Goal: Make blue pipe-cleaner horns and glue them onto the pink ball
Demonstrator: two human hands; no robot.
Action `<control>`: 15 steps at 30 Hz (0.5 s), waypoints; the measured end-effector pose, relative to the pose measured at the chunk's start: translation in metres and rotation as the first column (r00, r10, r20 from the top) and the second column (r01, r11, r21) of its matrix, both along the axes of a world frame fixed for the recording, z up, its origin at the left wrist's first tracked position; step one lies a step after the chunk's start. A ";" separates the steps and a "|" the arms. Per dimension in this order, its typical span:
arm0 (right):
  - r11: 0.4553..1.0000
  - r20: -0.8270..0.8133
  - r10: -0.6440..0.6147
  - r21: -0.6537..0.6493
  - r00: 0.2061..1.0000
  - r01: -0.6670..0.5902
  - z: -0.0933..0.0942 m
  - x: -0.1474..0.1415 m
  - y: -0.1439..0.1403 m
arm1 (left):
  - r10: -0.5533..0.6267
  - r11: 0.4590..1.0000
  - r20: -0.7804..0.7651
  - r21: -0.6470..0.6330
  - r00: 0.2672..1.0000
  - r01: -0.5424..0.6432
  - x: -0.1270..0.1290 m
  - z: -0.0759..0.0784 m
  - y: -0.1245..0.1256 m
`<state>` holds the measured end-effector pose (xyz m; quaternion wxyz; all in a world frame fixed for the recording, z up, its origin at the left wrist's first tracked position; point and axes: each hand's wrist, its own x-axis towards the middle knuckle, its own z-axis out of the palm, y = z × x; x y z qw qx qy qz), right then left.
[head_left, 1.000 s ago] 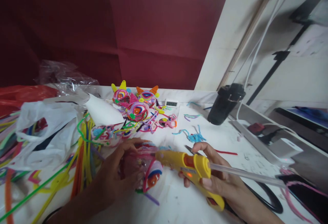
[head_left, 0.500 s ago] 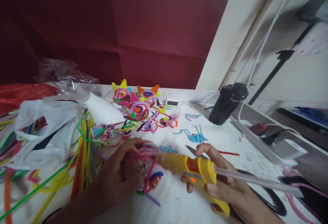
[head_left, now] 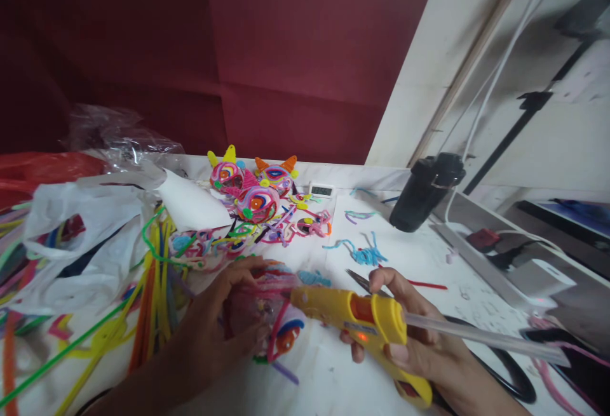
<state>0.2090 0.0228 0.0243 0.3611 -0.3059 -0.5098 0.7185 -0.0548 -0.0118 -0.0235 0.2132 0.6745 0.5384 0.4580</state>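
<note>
Glue gun (head_left: 362, 327) sits in your right hand (head_left: 419, 346), fingers wrapped around the yellow grip, its nozzle pointing left into the pipe-cleaner piece (head_left: 274, 324) that your left hand (head_left: 223, 327) cups against the tabletop (head_left: 333, 378). That left hand curls over the piece with fingers closed on its near side; how firmly it pinches is hard to tell, since the work is partly hidden under the fingers. The piece lies low in the middle of the view, just beside the nozzle. It looks light and soft: fuzzy wire coils that bend easily and would crush under a hard squeeze, so hold it by the outer edge, away from the hot tip. A clear glue stick (head_left: 481, 336) juts from the back of the gun. Finished coiled faces (head_left: 257, 203) sit farther back, loose pipe cleaners (head_left: 157, 276) lie to the left, and a black cup (head_left: 424, 190) leans to the right.
</note>
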 end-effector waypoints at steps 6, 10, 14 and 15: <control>1.000 0.030 -0.031 0.001 0.999 0.031 0.001 0.002 -0.001 | -0.058 0.998 -0.020 -0.026 0.998 0.057 -0.004 0.000 0.000; 1.000 0.018 -0.007 0.010 1.000 0.007 0.001 0.003 0.000 | -0.060 0.998 -0.006 -0.007 0.998 0.060 -0.002 0.002 -0.001; 0.999 0.022 -0.008 0.031 1.000 0.007 -0.001 0.005 0.001 | -0.038 0.998 -0.027 0.047 0.999 0.039 -0.001 0.004 0.000; 1.000 0.027 -0.007 0.028 1.000 0.007 -0.002 0.005 0.001 | -0.051 0.997 -0.041 0.064 0.998 0.053 -0.001 0.004 0.000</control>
